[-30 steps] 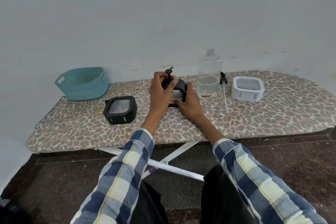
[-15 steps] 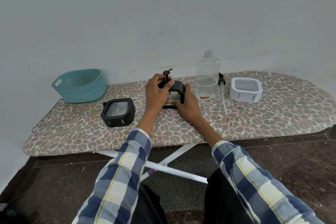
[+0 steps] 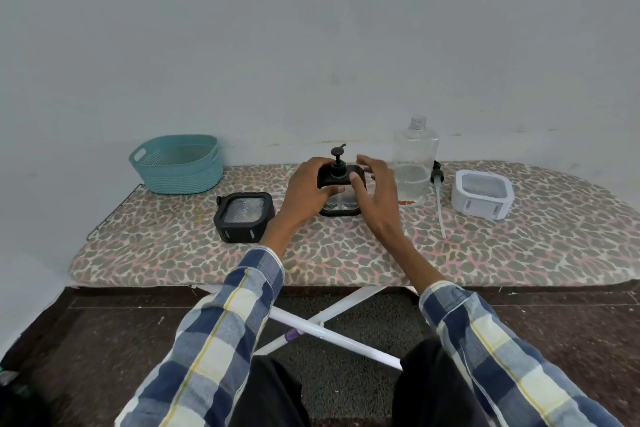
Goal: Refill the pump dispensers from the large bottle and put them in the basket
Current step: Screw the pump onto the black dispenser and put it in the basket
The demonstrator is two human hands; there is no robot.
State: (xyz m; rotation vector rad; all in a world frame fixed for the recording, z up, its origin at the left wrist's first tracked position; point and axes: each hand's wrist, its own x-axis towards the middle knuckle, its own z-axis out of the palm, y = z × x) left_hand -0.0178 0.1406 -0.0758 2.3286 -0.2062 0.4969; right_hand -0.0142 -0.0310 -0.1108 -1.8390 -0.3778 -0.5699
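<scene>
A black pump dispenser [image 3: 341, 207] with a clear body stands at the middle of the ironing board. My left hand [image 3: 304, 192] grips its black top beside the pump head [image 3: 337, 163]. My right hand [image 3: 377, 191] hovers just right of it with fingers spread, holding nothing. The large clear bottle [image 3: 415, 163] stands uncapped behind my right hand, with a little liquid low inside. A second black dispenser body [image 3: 244, 217] sits to the left, a white one [image 3: 482, 194] to the right. The teal basket [image 3: 176, 165] stands far left and holds nothing visible.
A loose pump with a long white tube [image 3: 439, 198] lies between the bottle and the white dispenser. The leopard-print ironing board [image 3: 346, 260] stands against a pale wall. Its white legs [image 3: 332, 329] cross below, above a dark floor.
My right hand has let go of the dispenser's side and opened beside it. My left hand stays on the black top. The view has shifted slightly.
</scene>
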